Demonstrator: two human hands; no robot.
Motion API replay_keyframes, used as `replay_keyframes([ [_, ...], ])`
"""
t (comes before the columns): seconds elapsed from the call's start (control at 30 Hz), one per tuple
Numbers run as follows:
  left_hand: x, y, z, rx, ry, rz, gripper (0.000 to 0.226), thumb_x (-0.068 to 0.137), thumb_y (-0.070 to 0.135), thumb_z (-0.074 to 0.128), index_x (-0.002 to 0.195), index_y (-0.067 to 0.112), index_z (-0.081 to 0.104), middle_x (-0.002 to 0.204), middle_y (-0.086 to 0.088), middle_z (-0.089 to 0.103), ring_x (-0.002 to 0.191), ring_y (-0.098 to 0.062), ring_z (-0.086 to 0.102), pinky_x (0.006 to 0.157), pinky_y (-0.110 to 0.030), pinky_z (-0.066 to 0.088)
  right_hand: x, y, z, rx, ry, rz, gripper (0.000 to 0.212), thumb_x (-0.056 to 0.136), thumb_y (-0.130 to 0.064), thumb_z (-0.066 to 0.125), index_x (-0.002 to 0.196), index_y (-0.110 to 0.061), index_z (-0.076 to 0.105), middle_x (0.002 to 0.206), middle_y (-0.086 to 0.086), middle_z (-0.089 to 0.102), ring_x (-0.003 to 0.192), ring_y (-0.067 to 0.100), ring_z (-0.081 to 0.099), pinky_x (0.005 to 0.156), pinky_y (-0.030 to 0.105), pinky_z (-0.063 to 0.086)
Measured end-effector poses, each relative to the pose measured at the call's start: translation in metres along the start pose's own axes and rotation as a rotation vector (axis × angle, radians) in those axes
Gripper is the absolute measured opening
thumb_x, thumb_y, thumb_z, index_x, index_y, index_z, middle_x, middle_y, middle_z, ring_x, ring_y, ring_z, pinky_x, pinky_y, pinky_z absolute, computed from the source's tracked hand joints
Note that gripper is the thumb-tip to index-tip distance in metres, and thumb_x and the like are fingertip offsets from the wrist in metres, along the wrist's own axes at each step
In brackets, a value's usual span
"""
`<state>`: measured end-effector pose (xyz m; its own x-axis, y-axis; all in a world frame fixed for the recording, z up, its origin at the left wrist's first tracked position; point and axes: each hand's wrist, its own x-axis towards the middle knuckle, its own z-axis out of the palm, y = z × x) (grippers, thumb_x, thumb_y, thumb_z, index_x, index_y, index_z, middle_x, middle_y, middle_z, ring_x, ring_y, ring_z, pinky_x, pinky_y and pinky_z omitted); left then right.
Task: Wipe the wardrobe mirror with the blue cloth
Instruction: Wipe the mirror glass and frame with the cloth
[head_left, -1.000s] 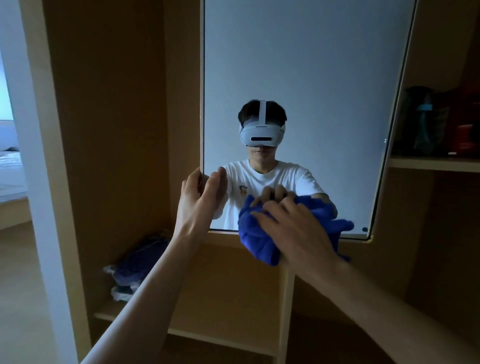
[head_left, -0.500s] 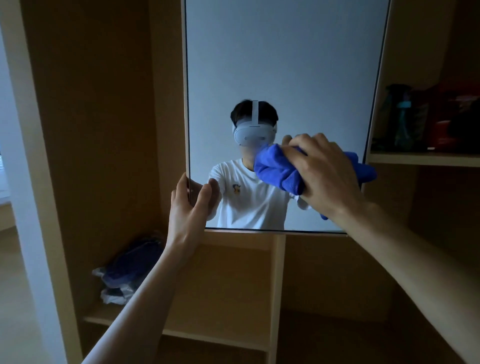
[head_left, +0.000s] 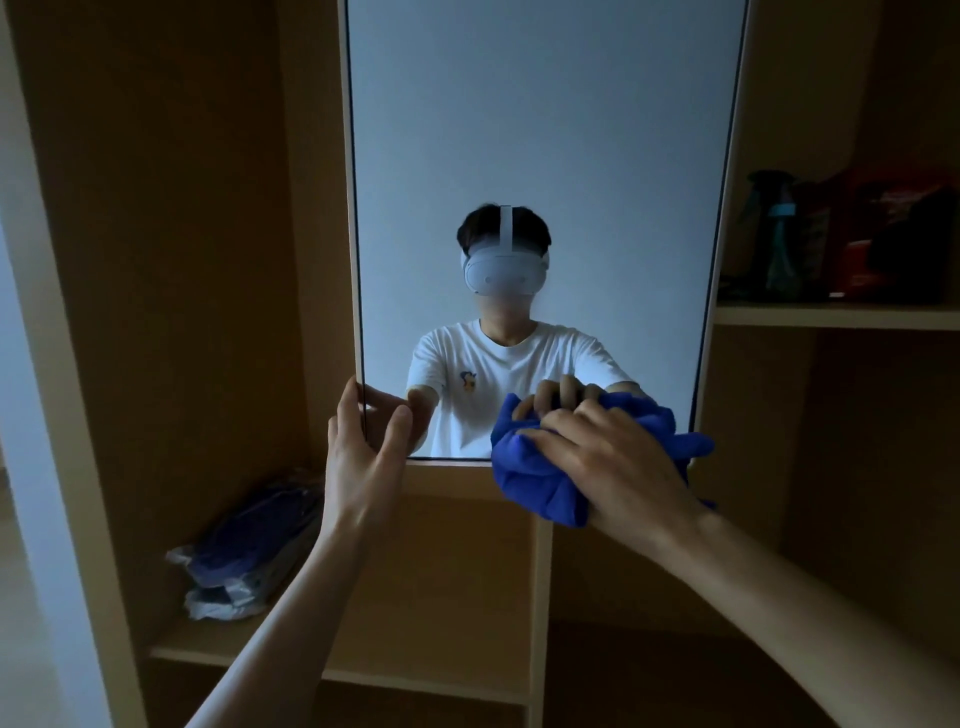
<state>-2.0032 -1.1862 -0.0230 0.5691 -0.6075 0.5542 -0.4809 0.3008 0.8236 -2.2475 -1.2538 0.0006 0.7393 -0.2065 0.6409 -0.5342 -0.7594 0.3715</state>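
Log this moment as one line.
left hand grips mirror left edge | right hand holds bunched blue cloth against mirror lower right | phase: wiping

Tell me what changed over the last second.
The right hand swept the blue cloth up the mirror, then back down to its lower edge, gripping the cloth throughout. The left hand kept holding the mirror's left edge; the bundle on the shelf did not move.
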Motion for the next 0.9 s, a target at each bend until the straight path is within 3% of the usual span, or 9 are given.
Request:
replay_keyframes([
  [0.1, 0.002, 0.002, 0.000, 0.000, 0.005, -0.014, 0.075, 0.101, 0.048, 0.057, 0.163, 0.022, 0.023, 0.161, -0.007, 0.037, 0.145, -0.026, 0.040, 0.113, -0.038, 0.035, 0.007, 0.012, -0.014, -0.051, 0.020, 0.024, 0.040, 0.089, -0.015, 0.062, 0.128, -0.023, 0.057, 0.113, -0.002, 0.057, 0.098, 0.024, 0.051, 0.081, 0.042, 0.045],
  [0.2, 0.000, 0.007, 0.003, 0.003, -0.010, -0.028, 0.076, 0.103, 0.043, 0.056, 0.165, 0.022, 0.017, 0.164, -0.008, 0.031, 0.147, -0.027, 0.037, 0.110, -0.035, 0.032, 0.019, 0.033, -0.040, -0.113, 0.120, 0.118, 0.049, 0.085, -0.011, 0.068, 0.131, -0.020, 0.055, 0.116, 0.002, 0.059, 0.098, 0.027, 0.054, 0.082, 0.046, 0.047],
  [0.4, -0.003, 0.010, 0.008, 0.018, 0.001, -0.044, 0.078, 0.103, 0.041, 0.055, 0.165, 0.023, 0.012, 0.163, -0.009, 0.028, 0.148, -0.028, 0.034, 0.111, -0.037, 0.032, 0.033, 0.066, -0.068, -0.195, 0.240, 0.187, 0.038, 0.081, -0.006, 0.071, 0.117, -0.013, 0.062, 0.107, 0.003, 0.060, 0.088, 0.028, 0.051, 0.072, 0.045, 0.045],
  [0.63, -0.003, 0.007, 0.011, 0.024, 0.021, -0.045, 0.077, 0.103, 0.040, 0.056, 0.165, 0.023, 0.014, 0.162, -0.010, 0.029, 0.147, -0.028, 0.035, 0.106, -0.033, 0.032, -0.019, 0.039, -0.028, -0.023, 0.101, 0.170, 0.043, 0.088, -0.018, 0.061, 0.131, -0.020, 0.056, 0.116, -0.002, 0.059, 0.098, 0.022, 0.052, 0.086, 0.042, 0.046],
  [0.77, -0.004, 0.008, 0.010, 0.028, 0.010, -0.049, 0.078, 0.103, 0.040, 0.056, 0.165, 0.025, 0.012, 0.164, -0.008, 0.027, 0.147, -0.028, 0.035, 0.110, -0.038, 0.034, -0.044, 0.027, -0.008, 0.055, 0.002, 0.150, 0.038, 0.093, -0.030, 0.038, 0.123, -0.024, 0.061, 0.109, -0.006, 0.059, 0.090, 0.017, 0.050, 0.078, 0.042, 0.047],
  [0.9, -0.005, 0.010, 0.008, 0.053, 0.000, -0.043, 0.078, 0.103, 0.039, 0.057, 0.165, 0.024, 0.012, 0.163, -0.010, 0.028, 0.146, -0.029, 0.038, 0.111, -0.042, 0.036, -0.035, 0.033, -0.019, 0.011, -0.032, 0.119, 0.038, 0.092, -0.028, 0.043, 0.125, -0.022, 0.060, 0.109, -0.002, 0.059, 0.091, 0.020, 0.051, 0.077, 0.041, 0.046],
])
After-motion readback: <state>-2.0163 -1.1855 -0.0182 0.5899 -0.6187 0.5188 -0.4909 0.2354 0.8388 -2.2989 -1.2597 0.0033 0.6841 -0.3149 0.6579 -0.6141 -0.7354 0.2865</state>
